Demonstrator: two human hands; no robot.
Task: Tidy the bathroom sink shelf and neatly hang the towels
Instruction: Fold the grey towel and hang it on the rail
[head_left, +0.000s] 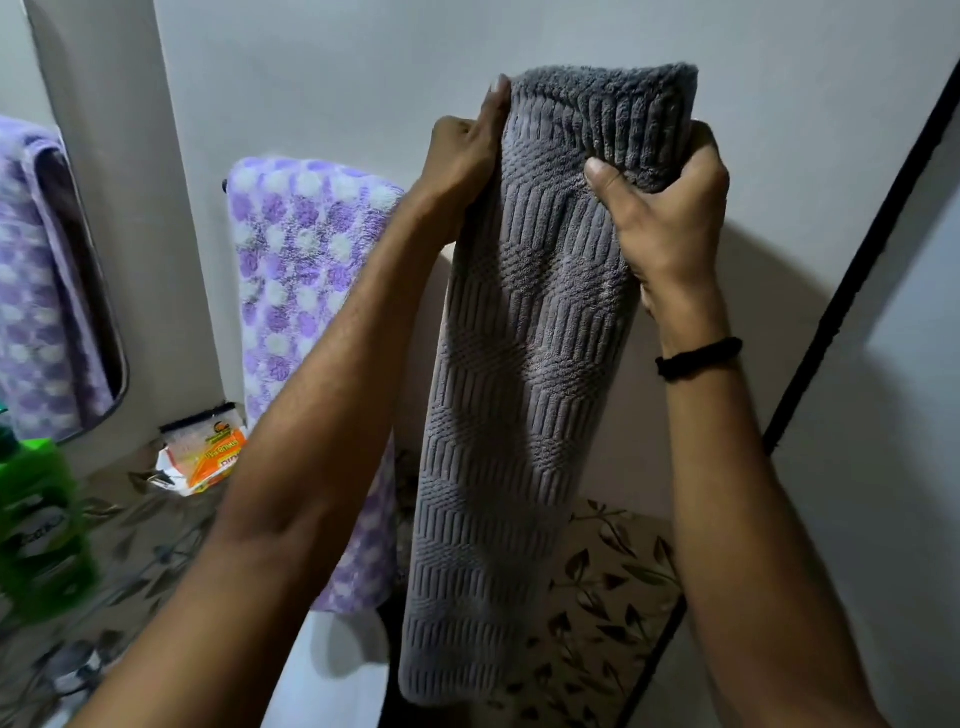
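Note:
A grey ribbed towel (519, 374) hangs long and folded in front of the white wall, its top fold raised high. My left hand (465, 163) grips its upper left edge and my right hand (662, 208) pinches its upper right edge. To the left a purple towel with white dots (298, 291) hangs over a wall bar. The bar behind the grey towel is hidden.
A mirror (57, 270) at far left reflects the purple towel. On the leaf-patterned shelf (135, 530) stand a green bottle (36, 519) and an orange-and-white packet (208, 457). A dark door frame (852, 280) runs diagonally at right.

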